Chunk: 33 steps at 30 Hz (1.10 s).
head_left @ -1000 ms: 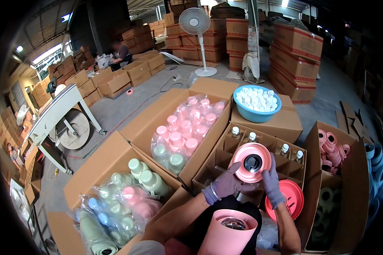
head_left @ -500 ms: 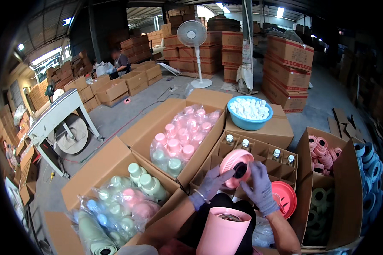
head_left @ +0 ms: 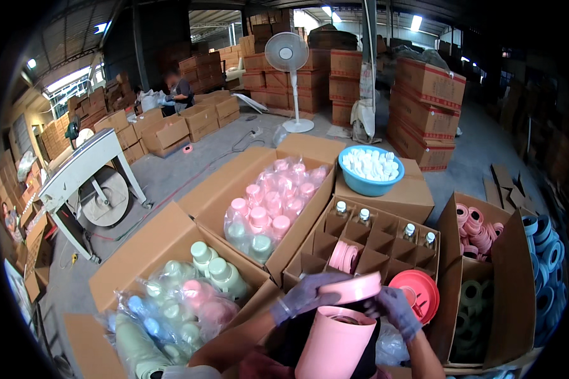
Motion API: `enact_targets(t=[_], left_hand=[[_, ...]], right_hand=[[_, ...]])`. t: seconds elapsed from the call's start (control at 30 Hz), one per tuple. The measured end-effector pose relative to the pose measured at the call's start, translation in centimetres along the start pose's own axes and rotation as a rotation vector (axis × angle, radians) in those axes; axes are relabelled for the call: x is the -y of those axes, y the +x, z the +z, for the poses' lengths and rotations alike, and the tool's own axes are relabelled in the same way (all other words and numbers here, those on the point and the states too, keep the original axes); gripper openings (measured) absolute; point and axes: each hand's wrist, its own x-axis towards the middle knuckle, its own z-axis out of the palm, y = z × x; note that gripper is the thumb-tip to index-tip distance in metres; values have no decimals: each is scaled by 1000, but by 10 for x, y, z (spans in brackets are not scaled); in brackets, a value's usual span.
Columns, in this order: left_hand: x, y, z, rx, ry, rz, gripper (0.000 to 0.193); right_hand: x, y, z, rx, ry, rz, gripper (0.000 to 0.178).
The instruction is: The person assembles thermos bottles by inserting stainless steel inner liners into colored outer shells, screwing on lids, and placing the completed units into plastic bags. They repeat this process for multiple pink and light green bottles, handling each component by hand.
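Piece (head_left: 355,288), pink, round-edged: slightly tilted, just above pink cylinder (head_left: 334,344). Left hand (head_left: 306,295): grip closed about its left end. Right hand (head_left: 398,311): at its right end, grip unclear. Probably light, stiff, smooth plastic; best taken by the rim.

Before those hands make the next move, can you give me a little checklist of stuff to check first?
1. Left hand has a grip on the pink round part: ok.
2. Right hand touches that part too: cannot tell, its fingers are blurred.
3. Round part's flat face easy to see: not ok, it shows nearly edge-on.
4. Pink cylinder has its mouth uncovered: ok.
5. Blue basin sits upright on its carton: ok.
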Motion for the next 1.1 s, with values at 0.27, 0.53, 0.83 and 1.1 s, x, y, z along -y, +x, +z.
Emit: enact_targets(t=[0.27, 0.53, 0.83, 1.1], left_hand=[[-10, -10, -6, 236, 371, -41, 50], [-16, 14, -17, 462, 389, 101, 56], [-8, -17, 3, 203, 413, 157, 51], [-36, -43, 40, 8, 352, -41, 40]], right_hand=[[-27, -35, 37, -148, 64, -451, 60], [-20, -25, 41, -70, 184, -524, 30], [-23, -24, 68, -294, -366, -612, 32], [-23, -26, 85, -266, -111, -445, 35]])
